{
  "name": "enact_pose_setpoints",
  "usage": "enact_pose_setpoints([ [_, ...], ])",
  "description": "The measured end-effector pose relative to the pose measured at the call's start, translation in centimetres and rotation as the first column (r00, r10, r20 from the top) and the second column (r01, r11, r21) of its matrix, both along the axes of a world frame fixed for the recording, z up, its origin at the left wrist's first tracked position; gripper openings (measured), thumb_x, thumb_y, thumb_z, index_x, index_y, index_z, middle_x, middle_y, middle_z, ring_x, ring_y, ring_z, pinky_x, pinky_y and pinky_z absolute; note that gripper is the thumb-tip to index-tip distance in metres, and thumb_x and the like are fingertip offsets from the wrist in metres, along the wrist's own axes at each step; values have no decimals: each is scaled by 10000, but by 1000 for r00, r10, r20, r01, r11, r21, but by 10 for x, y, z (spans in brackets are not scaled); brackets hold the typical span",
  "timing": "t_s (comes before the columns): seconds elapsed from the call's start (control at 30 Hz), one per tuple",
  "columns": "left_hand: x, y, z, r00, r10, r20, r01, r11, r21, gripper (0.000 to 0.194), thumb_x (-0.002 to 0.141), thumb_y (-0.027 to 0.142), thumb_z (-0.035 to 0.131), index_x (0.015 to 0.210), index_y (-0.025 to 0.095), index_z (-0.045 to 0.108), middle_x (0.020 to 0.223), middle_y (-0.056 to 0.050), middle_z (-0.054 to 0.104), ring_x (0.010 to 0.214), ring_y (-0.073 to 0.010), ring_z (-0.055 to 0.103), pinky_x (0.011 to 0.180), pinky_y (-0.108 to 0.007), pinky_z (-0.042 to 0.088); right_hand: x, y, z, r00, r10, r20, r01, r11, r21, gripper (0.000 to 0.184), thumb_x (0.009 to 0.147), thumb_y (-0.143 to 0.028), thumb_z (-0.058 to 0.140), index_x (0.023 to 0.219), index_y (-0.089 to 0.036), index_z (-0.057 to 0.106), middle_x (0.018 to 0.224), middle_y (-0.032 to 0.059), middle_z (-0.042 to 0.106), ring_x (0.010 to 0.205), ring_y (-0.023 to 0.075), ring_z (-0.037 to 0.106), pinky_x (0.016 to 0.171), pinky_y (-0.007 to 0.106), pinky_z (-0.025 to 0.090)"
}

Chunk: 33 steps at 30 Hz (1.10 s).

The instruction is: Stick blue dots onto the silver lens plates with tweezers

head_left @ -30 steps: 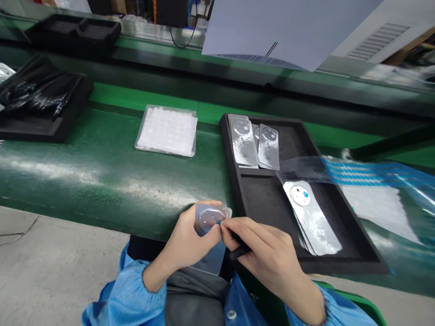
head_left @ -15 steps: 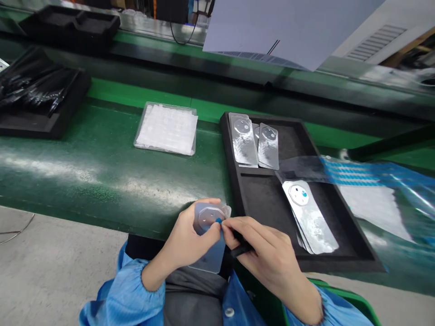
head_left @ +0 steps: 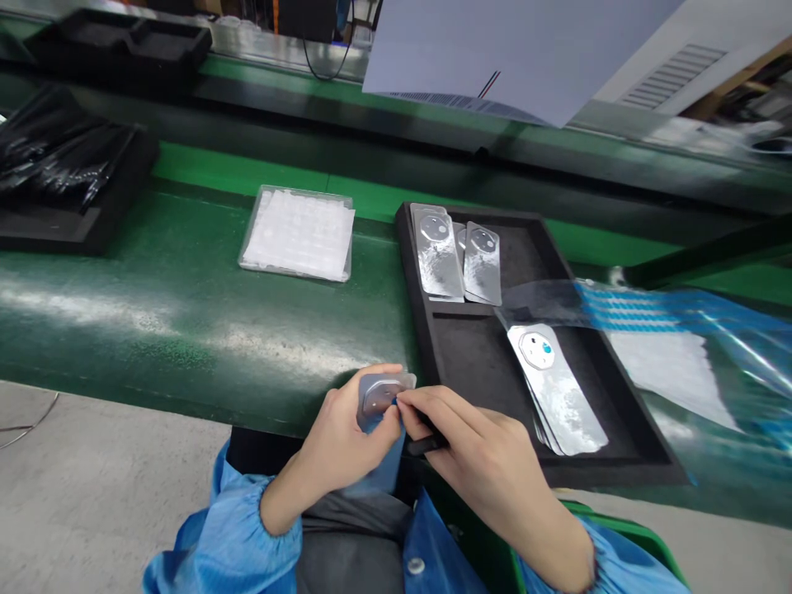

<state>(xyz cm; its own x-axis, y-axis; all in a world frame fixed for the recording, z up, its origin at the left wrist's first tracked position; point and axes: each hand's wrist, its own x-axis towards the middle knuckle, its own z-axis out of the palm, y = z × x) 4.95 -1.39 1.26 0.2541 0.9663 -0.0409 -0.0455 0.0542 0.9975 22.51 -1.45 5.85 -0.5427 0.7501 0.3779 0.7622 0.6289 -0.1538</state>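
My left hand is closed around a phone back panel, greyish and shiny, with a round camera area at its top. Its lower half is partly behind my fingers. At the camera area, the thumb and forefinger of my right hand pinch a small blue tab, mostly hidden by the fingertips. A black stick-like tool rests in the curled fingers of the same hand; its exact kind does not show. Silvery phone back panels lie stacked in the black tray to the right.
More silvery panels lie in the tray's far compartment. A clear box of white sheets stands on the green bench. Clear film with blue stripes overlaps the tray's right side. Black bags fill a tray at left.
The panel in my left hand has tilted, so its face shows less. My right fingers still pinch at the camera area and now cover more of the blue tab.
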Motion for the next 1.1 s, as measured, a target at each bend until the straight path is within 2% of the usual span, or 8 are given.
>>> enact_pose_setpoints([
  [0.2, 1, 0, 0, 1000, -2, 17, 2, 1000, -20, 397, 917, 203, 642, 1313, 203, 647, 1077, -53, 803, 929, -202, 773, 855, -311, 616, 1, 2, -1, 998, 17, 54, -18, 1000, 24, 236, 1002, -40, 424, 1038, -173, 615, 849, 16, 742, 542, 119, 648, 478, 274, 433],
  [0.33, 0, 2, 1, 994, -4, 111, 15, 996, -93, 425, 894, 188, 654, 1318, 189, 642, 1113, -63, 794, 951, -200, 768, 867, -315, 621, 0, 2, -3, 999, 49, 1, -49, 997, 64, 173, 1037, -59, 458, 1067, -167, 589, 846, 25, 739, 579, 120, 667, 516, 257, 450],
  [0.47, -2, 4, 2, 990, -7, 141, 27, 990, -138, 456, 877, 183, 665, 1332, 175, 637, 1039, -59, 788, 918, -202, 760, 868, -340, 624, 0, 1, -5, 995, 71, -68, -67, 996, 61, 122, 1040, -82, 518, 1080, -167, 596, 854, 26, 744, 611, 122, 673, 562, 248, 499],
  [0.63, -3, 5, 4, 987, -9, 161, 30, 991, -129, 499, 865, 159, 662, 1363, 170, 618, 1035, -54, 794, 918, -197, 758, 875, -341, 628, 2, 0, -6, 990, 85, -115, -82, 996, 25, 151, 1017, -45, 543, 1085, -162, 609, 856, 32, 742, 647, 128, 692, 581, 245, 528],
  [0.77, -3, 4, 5, 990, -13, 138, 30, 992, -120, 515, 875, 165, 662, 1387, 171, 609, 1054, -56, 802, 934, -202, 763, 896, -346, 627, 0, 0, -5, 988, 54, -145, -53, 999, 13, 110, 1038, -91, 552, 1064, -181, 609, 831, 25, 737, 640, 127, 700, 586, 240, 540],
  [1.1, -6, 0, 0, 998, -22, 66, 25, 999, -48, 501, 932, 194, 641, 1431, 190, 589, 1209, -68, 784, 1051, -214, 755, 998, -365, 590, -1, -2, -6, 987, 67, -148, -62, 997, 38, 94, 1053, -93, 560, 1050, -170, 612, 820, 36, 743, 639, 127, 705, 602, 243, 550],
])
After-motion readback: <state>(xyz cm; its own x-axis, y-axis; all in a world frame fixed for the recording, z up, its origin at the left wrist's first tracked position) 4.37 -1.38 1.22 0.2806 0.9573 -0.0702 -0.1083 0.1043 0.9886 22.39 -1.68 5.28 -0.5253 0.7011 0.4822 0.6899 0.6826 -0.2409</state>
